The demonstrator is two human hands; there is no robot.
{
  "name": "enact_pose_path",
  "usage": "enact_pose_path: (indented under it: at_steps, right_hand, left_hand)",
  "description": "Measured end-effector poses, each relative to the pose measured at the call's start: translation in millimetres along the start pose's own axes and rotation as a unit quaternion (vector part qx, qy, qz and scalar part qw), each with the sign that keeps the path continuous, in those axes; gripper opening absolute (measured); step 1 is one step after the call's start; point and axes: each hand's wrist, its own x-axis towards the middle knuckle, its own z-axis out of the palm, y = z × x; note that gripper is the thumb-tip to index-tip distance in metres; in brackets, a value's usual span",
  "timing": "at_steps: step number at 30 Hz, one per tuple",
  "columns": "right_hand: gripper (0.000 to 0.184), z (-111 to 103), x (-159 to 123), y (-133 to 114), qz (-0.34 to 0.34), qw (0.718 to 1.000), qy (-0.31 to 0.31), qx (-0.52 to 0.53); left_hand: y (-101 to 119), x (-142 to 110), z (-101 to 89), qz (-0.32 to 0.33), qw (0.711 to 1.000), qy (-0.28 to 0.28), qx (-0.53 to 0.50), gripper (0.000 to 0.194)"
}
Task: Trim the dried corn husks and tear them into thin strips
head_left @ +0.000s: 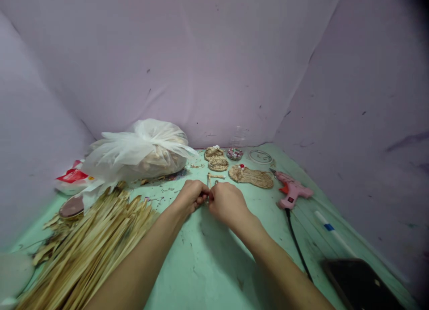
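My left hand (194, 194) and my right hand (228, 203) meet over the middle of the table, fingertips pinched close together. From between them a thin, straw-coloured fibre strip (216, 176) sticks out and bends to the right; the part inside my fingers is hidden. Just beyond lie a woven, sole-shaped fibre piece (253, 176) with a red bead (241, 166) at one end, and a second woven piece (217, 160) with something white on its top. To the left, a bundle of long dried leaf strips (90, 243) runs beside my left forearm.
A tied white plastic bag (147, 151) and a red-and-white packet (75, 178) stand back left. A clear container of beads (235, 154) and a round clear lid (260, 157) sit behind. On the right are a pink glue gun (292, 189), a white stick (335, 234) and a phone (362, 283).
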Motion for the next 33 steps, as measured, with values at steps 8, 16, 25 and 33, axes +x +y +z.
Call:
enact_pose_path:
  at_steps: [8,16,25,33]
  right_hand:
    - [0.003,-19.8,9.8,31.0,0.022,0.989,-0.017,0.148]
    - [0.014,-2.0,25.7,33.9,0.11,0.9,-0.082,0.415]
    - [0.017,19.7,30.2,30.5,0.151,0.857,-0.117,0.478]
    - [0.007,35.2,32.6,34.8,0.153,0.844,-0.081,0.507]
  left_hand:
    - [0.4,-2.7,-7.1,0.042,0.999,-0.024,-0.008,0.022]
    - [0.2,-2.7,-9.1,0.102,0.993,-0.041,-0.038,0.011]
    - [4.4,-8.1,-8.8,0.123,0.992,-0.019,0.023,0.009]
    - [1.3,-3.6,-11.0,0.158,0.977,0.059,0.131,0.009]
